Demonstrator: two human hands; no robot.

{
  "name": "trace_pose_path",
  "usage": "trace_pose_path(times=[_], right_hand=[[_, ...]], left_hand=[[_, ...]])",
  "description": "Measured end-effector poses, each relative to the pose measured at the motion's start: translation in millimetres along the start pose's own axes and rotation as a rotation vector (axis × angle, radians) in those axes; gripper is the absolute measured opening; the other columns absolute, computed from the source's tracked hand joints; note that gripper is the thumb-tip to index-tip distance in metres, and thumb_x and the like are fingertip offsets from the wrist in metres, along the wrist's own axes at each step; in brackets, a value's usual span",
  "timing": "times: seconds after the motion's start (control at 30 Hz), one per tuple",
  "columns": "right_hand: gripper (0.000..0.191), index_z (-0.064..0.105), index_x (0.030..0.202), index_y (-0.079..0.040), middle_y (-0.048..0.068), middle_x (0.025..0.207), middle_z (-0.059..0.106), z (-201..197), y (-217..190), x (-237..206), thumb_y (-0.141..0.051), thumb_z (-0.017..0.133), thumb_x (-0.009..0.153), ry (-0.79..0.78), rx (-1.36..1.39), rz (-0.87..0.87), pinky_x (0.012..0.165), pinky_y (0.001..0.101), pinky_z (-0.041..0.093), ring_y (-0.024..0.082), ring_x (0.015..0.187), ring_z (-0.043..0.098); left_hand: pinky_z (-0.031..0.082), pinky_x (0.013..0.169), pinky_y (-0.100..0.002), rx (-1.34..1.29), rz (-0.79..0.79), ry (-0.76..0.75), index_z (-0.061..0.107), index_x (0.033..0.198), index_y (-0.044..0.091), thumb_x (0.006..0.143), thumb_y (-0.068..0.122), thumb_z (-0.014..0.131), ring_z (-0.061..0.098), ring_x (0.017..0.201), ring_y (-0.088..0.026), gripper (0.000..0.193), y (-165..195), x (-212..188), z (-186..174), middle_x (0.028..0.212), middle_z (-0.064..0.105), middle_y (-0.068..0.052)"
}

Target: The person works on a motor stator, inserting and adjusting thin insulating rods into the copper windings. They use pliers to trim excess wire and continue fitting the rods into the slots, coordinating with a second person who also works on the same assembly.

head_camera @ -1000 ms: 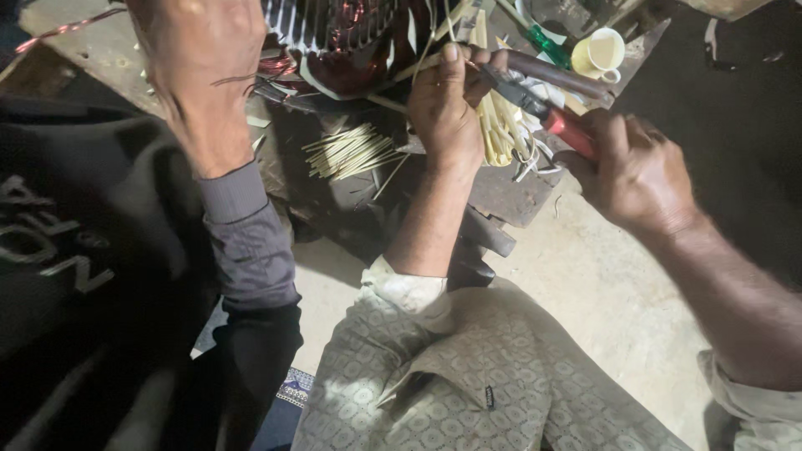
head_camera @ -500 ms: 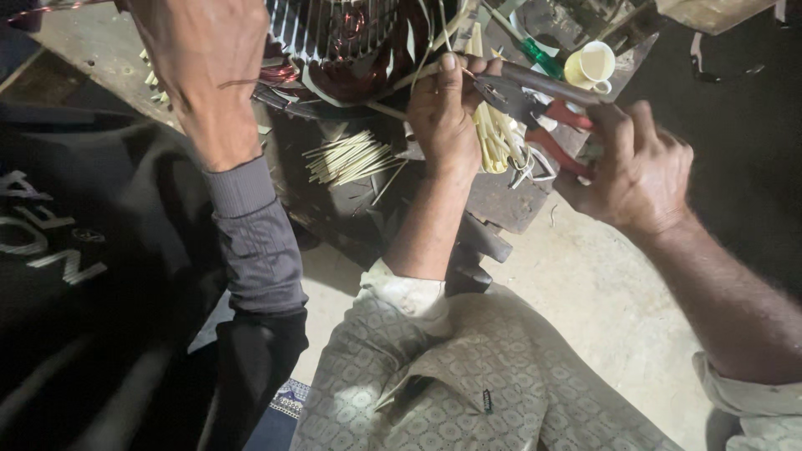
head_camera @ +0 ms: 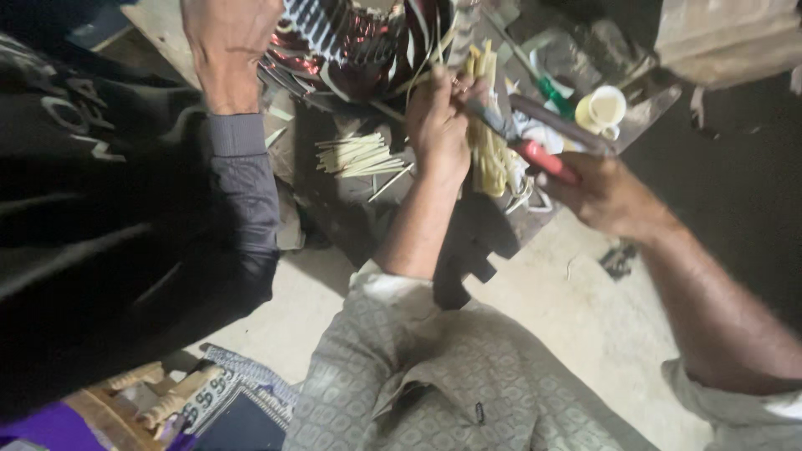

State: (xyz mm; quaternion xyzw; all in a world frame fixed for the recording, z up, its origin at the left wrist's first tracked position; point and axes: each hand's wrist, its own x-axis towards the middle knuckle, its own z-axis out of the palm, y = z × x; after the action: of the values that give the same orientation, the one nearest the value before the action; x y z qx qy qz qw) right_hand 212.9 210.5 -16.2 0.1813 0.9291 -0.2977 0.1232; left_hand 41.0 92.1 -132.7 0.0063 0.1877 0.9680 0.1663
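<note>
The pliers (head_camera: 535, 142) have red handles and dark jaws, lying slanted with the tip up-left against the yellow strips (head_camera: 489, 142). The pale yellow strips hang in a loose vertical bundle beside the copper-wound stator (head_camera: 351, 42).

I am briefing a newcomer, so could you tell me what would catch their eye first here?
Top centre, the motor stator with coppery windings stands out. Just below it, the left hand pinches pale yellow sleeves, while the right hand holds red-handled pliers to them. A co-worker's hand rests upper left.
</note>
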Motion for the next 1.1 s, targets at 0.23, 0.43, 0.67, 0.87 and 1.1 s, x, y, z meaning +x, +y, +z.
trace_pose_path(times=[0.23, 0.43, 0.67, 0.87, 1.1], right_hand=[[0.047, 0.071, 0.133, -0.002, 0.018, 0.128, 0.064, -47, 7, -9, -0.009, 0.078, 0.087, 0.531, -0.448, -0.483, 0.090, 0.0500, 0.050, 0.033, 0.113, 0.063], [0.033, 0.071, 0.122, -0.011, 0.009, 0.142, 0.058, -94, 6, 1, -0.026, 0.088, 0.098, 0.739, -0.897, -0.507, 0.110, 0.0496, 0.038, 0.028, 0.130, 0.059], [0.055, 0.078, 0.124, -0.013, 0.010, 0.152, 0.058, -129, -10, 24, -0.037, 0.090, 0.075, 0.568, -1.067, -0.460, 0.113, 0.0485, 0.034, 0.026, 0.136, 0.056], [0.055, 0.078, 0.124, -0.014, 0.010, 0.148, 0.061, -141, -26, 33, -0.043, 0.090, 0.079, 0.538, -1.219, -0.513, 0.111, 0.0454, 0.040, 0.026, 0.132, 0.060], [0.066, 0.079, 0.122, -0.009, 0.018, 0.143, 0.065, -141, -53, 42, -0.047, 0.089, 0.069, 0.474, -1.195, -0.543, 0.108, 0.0431, 0.053, 0.030, 0.129, 0.063]], left_hand=[[0.057, 0.071, -0.031, 0.361, 0.310, 0.107, 0.063, 0.117, 0.000, 0.103, 0.028, 0.072, 0.067, 0.081, -0.017, 0.033, 48, -43, 25, 0.095, 0.067, -0.007], [0.047, 0.046, -0.021, 0.665, 0.084, -0.075, 0.064, 0.125, 0.007, 0.098, 0.026, 0.070, 0.060, 0.063, -0.006, 0.033, 69, 16, 56, 0.083, 0.068, 0.000], [0.045, 0.040, -0.025, 0.480, -0.024, -0.152, 0.067, 0.118, 0.007, 0.101, 0.025, 0.069, 0.062, 0.051, -0.011, 0.025, 61, 27, 48, 0.072, 0.066, -0.003], [0.051, 0.042, -0.024, 0.689, -0.004, -0.136, 0.064, 0.116, 0.009, 0.098, 0.026, 0.072, 0.067, 0.055, -0.011, 0.026, 56, 29, 45, 0.075, 0.069, -0.002], [0.059, 0.080, -0.031, 1.290, 1.080, -0.216, 0.063, 0.123, 0.009, 0.096, 0.019, 0.076, 0.071, 0.089, -0.016, 0.031, 64, 41, 41, 0.101, 0.070, -0.004]])
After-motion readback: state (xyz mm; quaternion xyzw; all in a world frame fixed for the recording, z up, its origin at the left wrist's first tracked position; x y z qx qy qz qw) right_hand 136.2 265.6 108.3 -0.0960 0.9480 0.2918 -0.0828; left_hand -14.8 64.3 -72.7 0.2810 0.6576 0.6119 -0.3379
